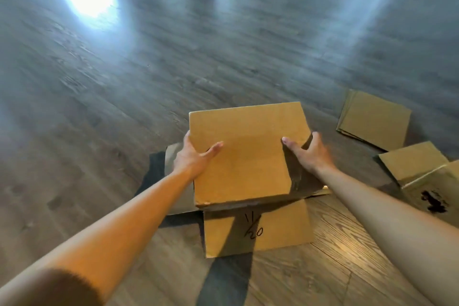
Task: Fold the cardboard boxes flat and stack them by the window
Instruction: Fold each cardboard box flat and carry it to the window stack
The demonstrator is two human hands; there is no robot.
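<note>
Fingers [215,148] of the left hand [192,156] curled over the left edge of a cardboard box [244,154], thumb laid across its top panel. Right hand [310,150] clamped on the opposite side, thumb on top, fingers wrapped over the right edge. Box at mid-floor [124,82], a flap [258,228] marked in black pen spread toward the camera. Flattened boxes [375,120] stacked near the floor's right edge; another open box [422,176] just beside them.
</note>
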